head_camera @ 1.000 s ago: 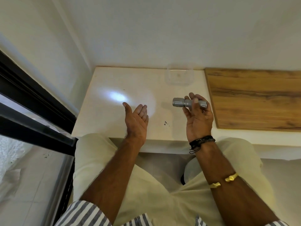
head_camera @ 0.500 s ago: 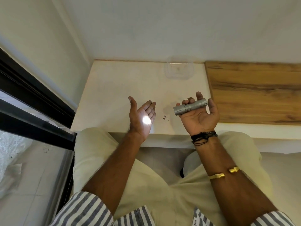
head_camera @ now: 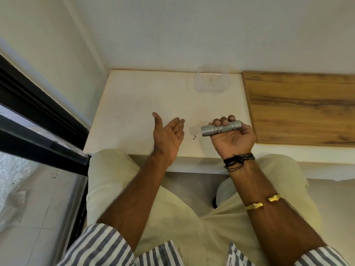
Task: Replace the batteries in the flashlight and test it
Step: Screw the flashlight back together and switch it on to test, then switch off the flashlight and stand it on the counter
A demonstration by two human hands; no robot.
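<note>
Pale surface (head_camera: 134,112) in a white corner, wooden board (head_camera: 299,108) at 3 o'clock. The right hand (head_camera: 232,140) clamps its fingers on the flashlight (head_camera: 221,128) above the surface; left hand (head_camera: 169,136) fingers straight, its palm's light spot gone.

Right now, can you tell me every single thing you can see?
counter: 1, white, against the wall ahead
flashlight: 1, silver, held above the counter, right side
plastic container: 1, clear, back of the counter by the wall
wooden board: 1, brown, right of the counter
window frame: 1, black, far left
cord bracelets: a bunch, black, right wrist
cuff bracelet: 1, gold, right forearm
left hand: 1, open, palm up, holding nothing
right hand: 1, palm up, fingers curled round the flashlight
</note>
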